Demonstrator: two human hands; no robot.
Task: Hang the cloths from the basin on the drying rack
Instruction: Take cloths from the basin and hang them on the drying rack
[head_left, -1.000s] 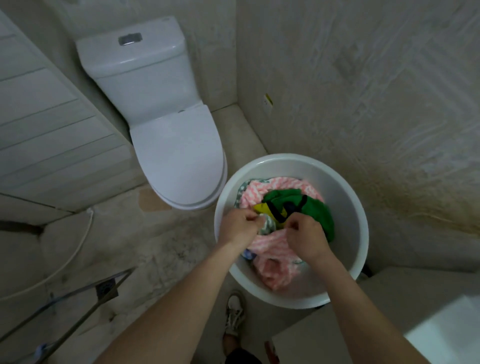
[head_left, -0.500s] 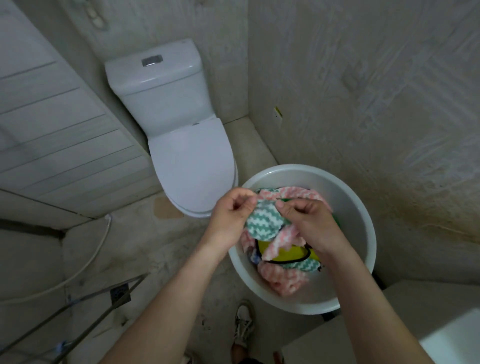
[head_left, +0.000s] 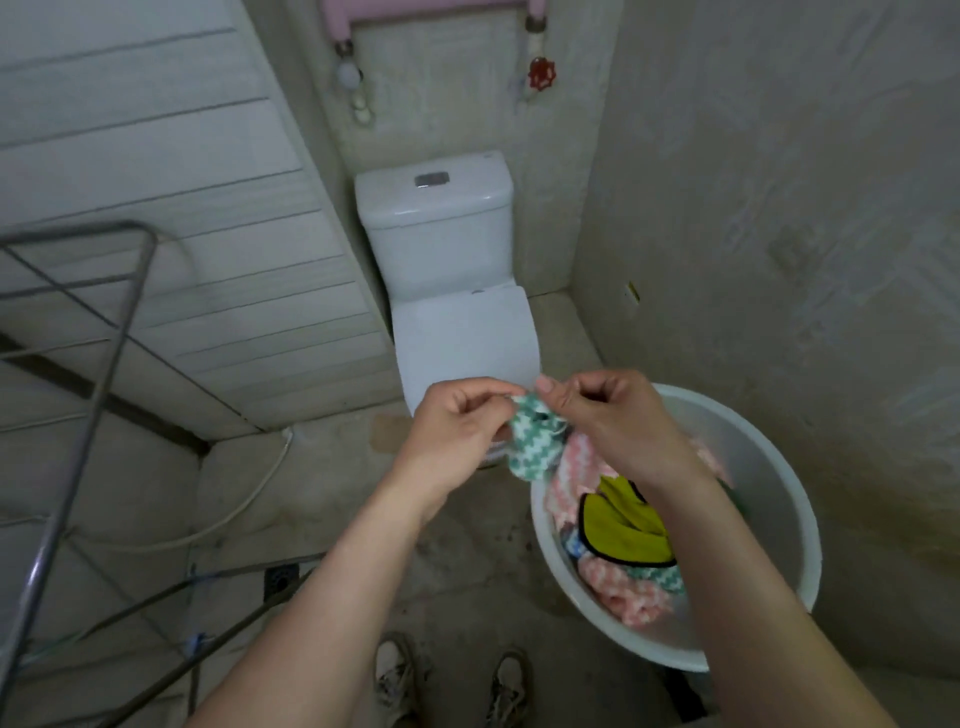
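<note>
Floor (head_left: 467, 571) under you is bare concrete w/ dark stains. White basin (head_left: 769, 499) sits on it at your rt, close to the wall. White toilet (head_left: 457, 332) stands at the back, lid down, w/ a brownish patch (head_left: 387, 434) on the concrete by its base. Drying rack (head_left: 104, 374) stands at your left. A small square drain (head_left: 280, 577) sits btwn rack and your shoes (head_left: 395, 675). A pale hose (head_left: 249, 503) trails across the floor left of the toilet.
</note>
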